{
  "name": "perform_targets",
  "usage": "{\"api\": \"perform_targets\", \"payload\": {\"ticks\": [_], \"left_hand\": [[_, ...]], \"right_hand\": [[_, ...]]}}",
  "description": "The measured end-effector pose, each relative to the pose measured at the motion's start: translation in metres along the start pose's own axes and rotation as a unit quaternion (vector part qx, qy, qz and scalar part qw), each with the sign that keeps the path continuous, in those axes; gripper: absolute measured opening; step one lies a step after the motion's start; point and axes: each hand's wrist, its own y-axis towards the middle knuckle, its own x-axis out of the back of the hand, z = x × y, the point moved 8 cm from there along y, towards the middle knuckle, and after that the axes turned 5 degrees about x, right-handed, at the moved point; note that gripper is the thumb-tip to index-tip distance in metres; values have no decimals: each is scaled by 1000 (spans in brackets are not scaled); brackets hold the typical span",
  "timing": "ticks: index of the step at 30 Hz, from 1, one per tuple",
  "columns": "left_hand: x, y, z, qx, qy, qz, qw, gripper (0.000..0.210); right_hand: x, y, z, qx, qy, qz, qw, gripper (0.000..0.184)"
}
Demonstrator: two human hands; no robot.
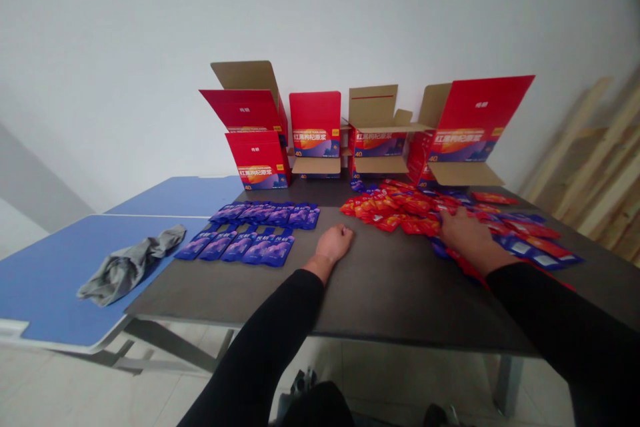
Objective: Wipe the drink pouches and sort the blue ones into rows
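My left hand [335,245] rests on the dark table as a closed fist, with nothing visible in it. To its left, purple pouches [257,248] lie face up in two neat, overlapping rows. My right hand [465,233] is on the right side of a loose heap of red pouches [400,203]. Its fingertips are down among the pouches and partly hidden, so I cannot make out whether they grip one. More purple pouches [537,253] lie mixed with red ones beside and beyond that hand.
Along the back stand several red cartons with flaps up, including a stacked pair [257,160], a middle carton [316,127] and a right carton [463,137]. A grey cloth [133,263] lies on the blue table [55,267] at left. Wooden boards [595,167] lean at right.
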Motion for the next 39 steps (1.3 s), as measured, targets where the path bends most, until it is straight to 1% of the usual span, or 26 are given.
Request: {"api": "perform_targets", "payload": {"ticks": [5, 9, 12, 17, 19, 22, 24, 27, 29, 30, 31, 32, 33, 34, 36, 37, 38, 39], "left_hand": [[1, 0, 0, 4, 2, 0, 1000, 28], [0, 1, 0, 0, 3, -1, 1000, 28], [-1, 1, 0, 2, 2, 1, 1000, 28], [0, 0, -1, 0, 4, 1, 1000, 28], [0, 0, -1, 1, 5, 2, 1000, 29], [0, 0, 0, 5, 4, 3, 1000, 29], [0, 0, 0, 5, -1, 1, 1000, 29], [0, 0, 0, -1, -28, -2, 1000, 29], [-2, 0, -4, -23, -84, 15, 996, 34], [-5, -1, -7, -34, -135, 39, 989, 38], [-9, -2, -10, -41, -203, 73, 976, 43], [-14, -4, -13, -40, -283, 116, 951, 49], [-19, -7, -17, -31, -368, 166, 915, 58], [-23, -10, -22, -16, -445, 216, 869, 67], [-29, -19, -32, 13, -553, 300, 777, 81], [-30, -23, -36, 25, -584, 330, 741, 86], [-29, -25, -38, 36, -605, 346, 716, 88], [-27, -25, -39, 47, -624, 346, 699, 86]], "right_hand": [[8, 2, 0, 8, -21, -9, 1000, 46], [20, 0, 1, 39, -33, -33, 998, 43], [38, -6, 2, 58, -38, -71, 995, 37], [79, -20, 7, 78, -14, -156, 985, 29], [92, -25, 9, 76, -3, -173, 982, 27], [104, -31, 13, 62, 19, -181, 981, 24], [109, -35, 22, 61, 36, -195, 978, 22], [112, -40, 47, 95, 76, -239, 963, 28], [107, -44, 69, 129, 120, -273, 946, 33], [101, -45, 80, 148, 143, -285, 936, 34], [95, -47, 92, 163, 163, -295, 927, 36], [87, -48, 105, 183, 175, -300, 920, 37], [79, -50, 117, 200, 184, -303, 914, 38], [71, -51, 130, 219, 190, -302, 908, 39], [55, -54, 153, 253, 198, -295, 900, 39], [48, -55, 164, 274, 203, -286, 895, 39], [42, -57, 174, 295, 211, -278, 890, 39], [38, -58, 183, 314, 219, -272, 883, 38]]}}
